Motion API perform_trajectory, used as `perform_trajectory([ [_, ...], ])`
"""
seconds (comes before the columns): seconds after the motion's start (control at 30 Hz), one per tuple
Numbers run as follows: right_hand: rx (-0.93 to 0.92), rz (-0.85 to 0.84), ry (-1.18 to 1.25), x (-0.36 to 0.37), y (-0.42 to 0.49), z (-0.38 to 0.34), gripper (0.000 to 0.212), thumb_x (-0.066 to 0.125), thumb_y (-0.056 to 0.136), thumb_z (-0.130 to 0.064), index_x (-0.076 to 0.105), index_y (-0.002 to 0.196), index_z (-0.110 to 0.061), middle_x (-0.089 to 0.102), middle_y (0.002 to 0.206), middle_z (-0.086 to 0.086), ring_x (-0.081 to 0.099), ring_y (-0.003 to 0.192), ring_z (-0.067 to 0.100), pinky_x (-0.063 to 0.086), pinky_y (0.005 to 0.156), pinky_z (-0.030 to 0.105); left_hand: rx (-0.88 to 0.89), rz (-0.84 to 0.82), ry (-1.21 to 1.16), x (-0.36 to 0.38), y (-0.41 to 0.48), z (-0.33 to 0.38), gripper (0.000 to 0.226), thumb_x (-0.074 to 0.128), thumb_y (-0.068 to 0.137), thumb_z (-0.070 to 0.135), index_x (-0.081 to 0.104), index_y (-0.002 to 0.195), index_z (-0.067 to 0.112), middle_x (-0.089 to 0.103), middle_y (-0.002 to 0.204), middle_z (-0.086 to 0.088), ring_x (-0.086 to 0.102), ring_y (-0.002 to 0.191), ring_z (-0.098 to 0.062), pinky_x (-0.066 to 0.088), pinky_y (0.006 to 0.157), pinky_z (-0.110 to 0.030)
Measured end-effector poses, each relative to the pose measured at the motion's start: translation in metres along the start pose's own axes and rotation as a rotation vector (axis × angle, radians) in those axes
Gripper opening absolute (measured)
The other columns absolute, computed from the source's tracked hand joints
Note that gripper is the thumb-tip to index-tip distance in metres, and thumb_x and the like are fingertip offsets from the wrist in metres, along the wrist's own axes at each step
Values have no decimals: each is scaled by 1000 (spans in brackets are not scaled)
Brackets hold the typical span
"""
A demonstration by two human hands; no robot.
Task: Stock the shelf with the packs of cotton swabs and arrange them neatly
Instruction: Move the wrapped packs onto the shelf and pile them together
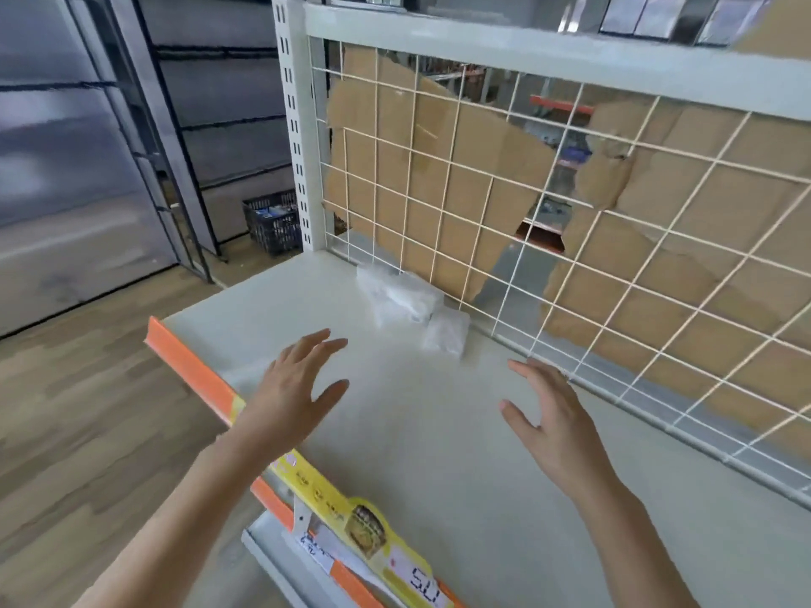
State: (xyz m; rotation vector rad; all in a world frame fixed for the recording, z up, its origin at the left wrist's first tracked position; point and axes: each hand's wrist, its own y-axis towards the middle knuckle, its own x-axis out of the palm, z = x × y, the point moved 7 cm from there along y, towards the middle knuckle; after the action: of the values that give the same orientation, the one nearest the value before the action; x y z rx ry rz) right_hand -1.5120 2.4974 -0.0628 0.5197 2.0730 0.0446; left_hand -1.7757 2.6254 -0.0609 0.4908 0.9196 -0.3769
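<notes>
Both hands are spread wide and hold nothing. The left hand (298,383) and the right hand (544,414) hang over the bare middle of the shelf (439,467).

The packs of cotton swabs (399,294) lie at the back, right by the wire grid (570,239). They look messy. Some are piled crooked, and one small pack (445,333) lies just beside the pile.

The packs look soft and slippery. If a hand pushes too hard, a pack could tip off the pile or get squashed against the wires. If a hand sweeps too fast toward the front, a pack could slide past the orange edge (193,370) and drop to the floor (87,410).
</notes>
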Motion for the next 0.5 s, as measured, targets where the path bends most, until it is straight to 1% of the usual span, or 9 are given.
perform_trajectory([
  [0.07, 35, -13, 2, 15, 15, -3, 46, 59, 90, -30, 46, 134, -23, 42, 139, -5, 37, 131, 13, 37, 102, 33, 59, -48, -11, 13, 35, 0, 74, 33, 77, 62, 46, 137, 19, 41, 144, -5, 41, 130, -28, 34, 104, -40],
  [0.1, 53, -22, -11, 23, 23, -4, 47, 58, 90, -31, 45, 135, -23, 42, 139, -5, 38, 130, 13, 37, 101, 33, 85, -74, -23, 20, 52, 1, 69, 40, 81, 58, 45, 138, 18, 40, 145, -6, 40, 131, -29, 34, 105, -41],
  [0.17, 113, -51, -49, 40, 40, -7, 51, 57, 91, -33, 41, 138, -22, 40, 141, -5, 38, 129, 15, 37, 100, 31, 128, -115, -59, 32, 85, 4, 57, 57, 90, 39, 42, 140, 15, 38, 146, -8, 39, 132, -29, 30, 107, -38],
  [0.2, 153, -67, -66, 48, 48, -8, 52, 56, 92, -33, 38, 139, -21, 38, 142, -4, 38, 129, 16, 36, 100, 31, 144, -122, -79, 36, 101, 7, 55, 60, 91, 30, 42, 140, 14, 38, 146, -8, 38, 132, -29, 28, 107, -35],
  [0.27, 218, -76, -99, 60, 64, -12, 55, 55, 92, -34, 35, 141, -21, 37, 143, -2, 38, 129, 19, 36, 99, 31, 171, -128, -112, 45, 130, 13, 56, 63, 89, 24, 42, 139, 11, 40, 144, -11, 39, 130, -31, 29, 106, -34],
  [0.33, 259, -60, -131, 69, 78, -19, 57, 55, 91, -38, 33, 142, -23, 35, 146, 0, 37, 130, 21, 34, 101, 32, 180, -129, -136, 55, 154, 16, 58, 65, 88, 28, 42, 139, 11, 41, 142, -12, 40, 127, -33, 31, 104, -37],
  [0.4, 303, -65, -155, 81, 90, -25, 60, 53, 92, -42, 30, 145, -28, 24, 153, 2, 32, 135, 23, 29, 105, 33, 184, -151, -152, 68, 171, 18, 60, 64, 87, 35, 43, 139, 16, 39, 143, -13, 38, 129, -33, 32, 105, -40],
  [0.5, 363, -113, -260, 99, 101, -30, 58, 48, 93, -45, 25, 146, -37, 8, 157, 7, 27, 138, 29, 25, 109, 36, 196, -186, -67, 89, 181, 19, 57, 59, 87, 45, 46, 138, 22, 32, 149, -13, 26, 136, -33, 27, 108, -41],
])
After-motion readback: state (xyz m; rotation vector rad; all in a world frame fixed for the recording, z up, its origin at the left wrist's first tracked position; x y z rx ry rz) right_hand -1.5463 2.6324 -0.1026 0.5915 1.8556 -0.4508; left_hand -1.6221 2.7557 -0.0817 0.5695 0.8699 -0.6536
